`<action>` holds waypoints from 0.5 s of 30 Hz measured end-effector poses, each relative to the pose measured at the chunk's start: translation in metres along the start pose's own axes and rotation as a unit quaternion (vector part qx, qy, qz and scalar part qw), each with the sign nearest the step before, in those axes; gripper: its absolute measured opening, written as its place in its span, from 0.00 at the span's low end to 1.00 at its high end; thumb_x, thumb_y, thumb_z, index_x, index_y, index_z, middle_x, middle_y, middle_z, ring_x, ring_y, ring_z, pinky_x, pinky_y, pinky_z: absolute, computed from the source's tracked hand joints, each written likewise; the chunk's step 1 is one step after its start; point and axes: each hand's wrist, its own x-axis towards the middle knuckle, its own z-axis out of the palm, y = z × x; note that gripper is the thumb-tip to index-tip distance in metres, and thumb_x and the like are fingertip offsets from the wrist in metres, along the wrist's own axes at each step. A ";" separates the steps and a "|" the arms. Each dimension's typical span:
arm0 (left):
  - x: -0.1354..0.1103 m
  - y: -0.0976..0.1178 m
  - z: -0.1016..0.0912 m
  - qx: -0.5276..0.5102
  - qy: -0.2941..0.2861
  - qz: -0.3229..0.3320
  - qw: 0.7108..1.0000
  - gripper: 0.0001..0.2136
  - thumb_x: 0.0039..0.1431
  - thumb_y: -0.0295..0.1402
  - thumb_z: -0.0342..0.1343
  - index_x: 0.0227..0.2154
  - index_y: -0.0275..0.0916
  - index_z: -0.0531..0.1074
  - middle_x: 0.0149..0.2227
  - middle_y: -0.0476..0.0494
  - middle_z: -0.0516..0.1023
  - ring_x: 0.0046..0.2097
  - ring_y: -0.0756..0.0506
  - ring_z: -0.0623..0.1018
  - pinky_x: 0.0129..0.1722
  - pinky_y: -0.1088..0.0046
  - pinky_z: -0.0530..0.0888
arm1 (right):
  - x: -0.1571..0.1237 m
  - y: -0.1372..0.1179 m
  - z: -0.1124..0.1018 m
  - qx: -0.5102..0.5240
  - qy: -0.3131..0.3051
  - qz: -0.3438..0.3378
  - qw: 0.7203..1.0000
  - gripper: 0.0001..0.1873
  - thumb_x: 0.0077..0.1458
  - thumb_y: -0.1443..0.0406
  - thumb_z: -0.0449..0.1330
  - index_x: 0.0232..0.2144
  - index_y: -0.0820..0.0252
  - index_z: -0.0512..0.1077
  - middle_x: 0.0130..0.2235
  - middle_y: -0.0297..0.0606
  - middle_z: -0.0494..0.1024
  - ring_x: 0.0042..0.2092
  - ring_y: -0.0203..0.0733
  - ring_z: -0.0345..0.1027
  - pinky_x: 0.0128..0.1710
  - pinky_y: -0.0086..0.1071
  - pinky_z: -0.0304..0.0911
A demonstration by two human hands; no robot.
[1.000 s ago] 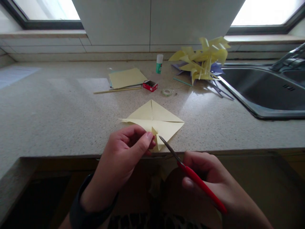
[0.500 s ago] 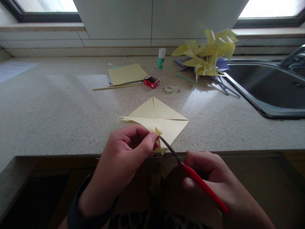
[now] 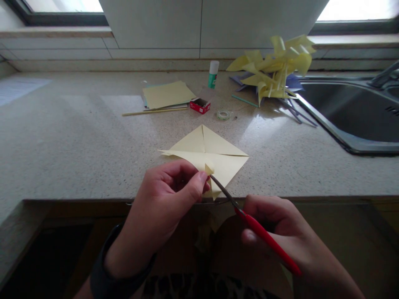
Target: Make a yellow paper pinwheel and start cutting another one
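Note:
A pale yellow square of paper (image 3: pixel 215 155), creased along its diagonals, lies at the counter's front edge. My left hand (image 3: pixel 168 199) pinches its near corner between thumb and fingers, lifting a small flap. My right hand (image 3: pixel 280 226) is closed on red-handled scissors (image 3: pixel 262 236). Their dark blades point up and left, and the tips touch the paper right beside my left thumb.
Farther back on the speckled counter (image 3: pixel 77 137) lie a stack of yellow sheets (image 3: pixel 168 94), a thin wooden stick (image 3: pixel 152 111), a small red box (image 3: pixel 200 105), a tape roll (image 3: pixel 223 115) and a glue stick (image 3: pixel 213 74). Yellow paper pinwheels (image 3: pixel 274 66) are piled beside the steel sink (image 3: pixel 349 116).
The scissor tips have slid up and left into the paper toward my left thumb. The view has shifted slightly; my left hand keeps its pinch.

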 end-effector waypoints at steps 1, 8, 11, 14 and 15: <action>0.000 0.000 0.000 0.000 0.001 0.002 1.000 0.10 0.62 0.37 0.62 0.27 0.39 0.78 0.27 0.49 0.80 0.29 0.51 0.75 0.28 0.80 0.70 | 0.000 0.001 0.000 0.001 0.001 0.000 1.000 0.21 0.55 0.55 0.67 0.22 0.57 0.62 0.22 0.27 0.60 0.26 0.33 0.49 0.23 0.29 0.44; 0.000 0.000 0.002 -0.006 0.020 0.013 1.000 0.10 0.61 0.35 0.62 0.25 0.39 0.77 0.25 0.50 0.79 0.28 0.52 0.74 0.27 0.80 0.70 | 0.000 -0.001 0.005 0.018 0.007 -0.018 1.000 0.21 0.55 0.56 0.68 0.22 0.58 0.62 0.22 0.26 0.60 0.25 0.32 0.49 0.22 0.28 0.44; 0.000 -0.001 0.002 -0.016 0.022 0.015 1.000 0.10 0.61 0.35 0.62 0.25 0.39 0.77 0.25 0.50 0.79 0.28 0.52 0.74 0.28 0.81 0.70 | 0.000 -0.002 0.005 0.024 0.011 -0.015 1.000 0.21 0.55 0.56 0.67 0.22 0.58 0.62 0.22 0.27 0.60 0.25 0.32 0.49 0.22 0.28 0.44; 0.000 -0.001 0.003 -0.027 0.017 0.017 0.999 0.09 0.61 0.35 0.62 0.26 0.39 0.77 0.26 0.51 0.80 0.28 0.52 0.75 0.28 0.81 0.71 | -0.001 0.000 0.004 0.015 0.014 -0.020 1.000 0.21 0.55 0.56 0.67 0.21 0.58 0.63 0.22 0.26 0.59 0.25 0.32 0.48 0.22 0.28 0.44; 0.000 0.000 0.003 -0.028 0.017 0.016 0.999 0.09 0.62 0.35 0.62 0.26 0.39 0.77 0.26 0.51 0.80 0.28 0.52 0.75 0.28 0.81 0.71 | -0.001 0.001 0.004 0.012 0.015 -0.023 1.000 0.21 0.55 0.56 0.68 0.21 0.58 0.63 0.22 0.26 0.59 0.25 0.32 0.48 0.22 0.28 0.44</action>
